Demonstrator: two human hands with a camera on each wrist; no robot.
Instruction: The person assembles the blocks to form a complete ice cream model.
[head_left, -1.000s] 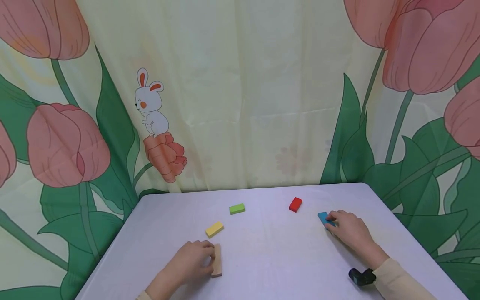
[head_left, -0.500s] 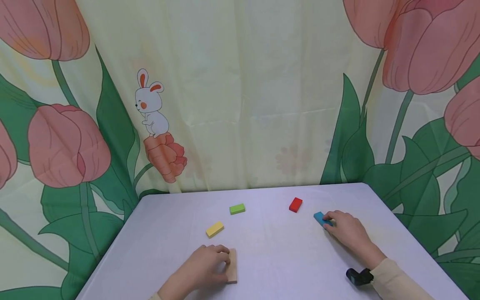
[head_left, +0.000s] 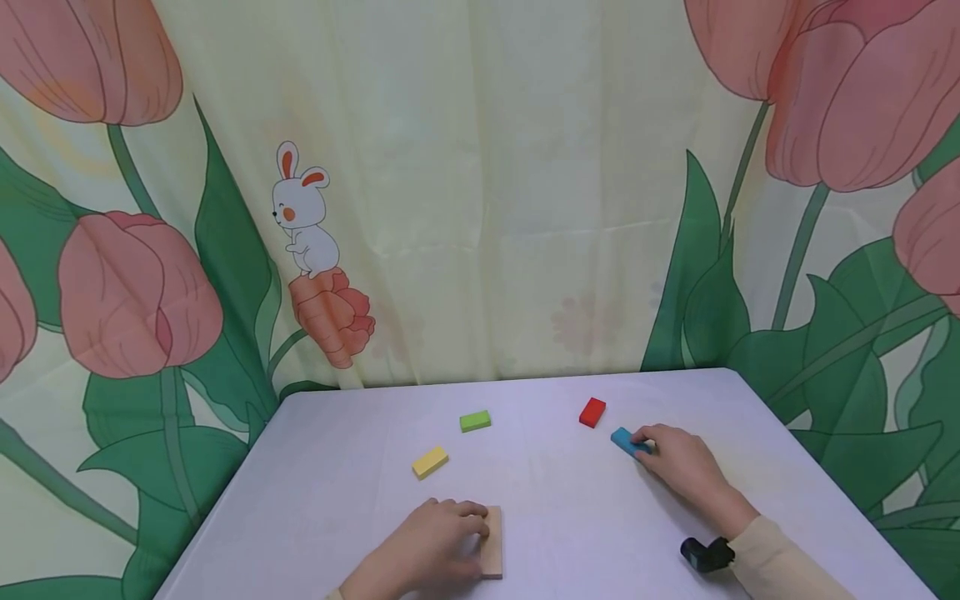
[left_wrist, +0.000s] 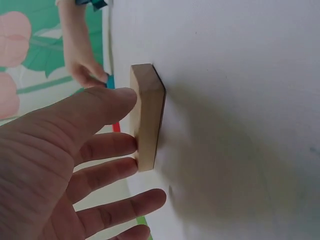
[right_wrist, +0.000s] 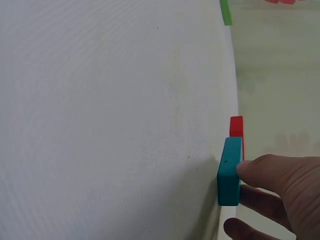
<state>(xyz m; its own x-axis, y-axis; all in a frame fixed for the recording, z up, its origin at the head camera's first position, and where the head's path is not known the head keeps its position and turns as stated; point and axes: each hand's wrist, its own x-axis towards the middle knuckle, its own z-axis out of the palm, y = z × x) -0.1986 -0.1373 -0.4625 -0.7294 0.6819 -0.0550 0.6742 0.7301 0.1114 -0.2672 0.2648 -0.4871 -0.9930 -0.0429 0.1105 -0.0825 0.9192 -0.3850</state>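
Observation:
My left hand (head_left: 438, 542) touches a plain wooden block (head_left: 492, 546) lying flat on the white-covered table. In the left wrist view its thumb (left_wrist: 125, 100) and two fingertips rest against the upper face of the wooden block (left_wrist: 149, 120), while the other fingers are spread. Farther off on the right, my right hand (head_left: 684, 462) has its thumb and fingertips at one end of a blue block (head_left: 627, 441). The right wrist view shows the thumb (right_wrist: 250, 170) against the top side of the blue block (right_wrist: 229, 182); the fingertips behind are partly hidden.
A red block (head_left: 592, 412) lies beyond the blue one, to its left. Green (head_left: 476, 421) and yellow (head_left: 431, 462) blocks lie left of centre. A black device (head_left: 707, 554) sits by the right sleeve. Behind the table hangs a curtain (head_left: 487, 208) with tulips and a rabbit.
The left hand and the wooden block have slid right and slightly nearer. The right hand and the blue block have shifted left. Red, green and yellow blocks stayed put.

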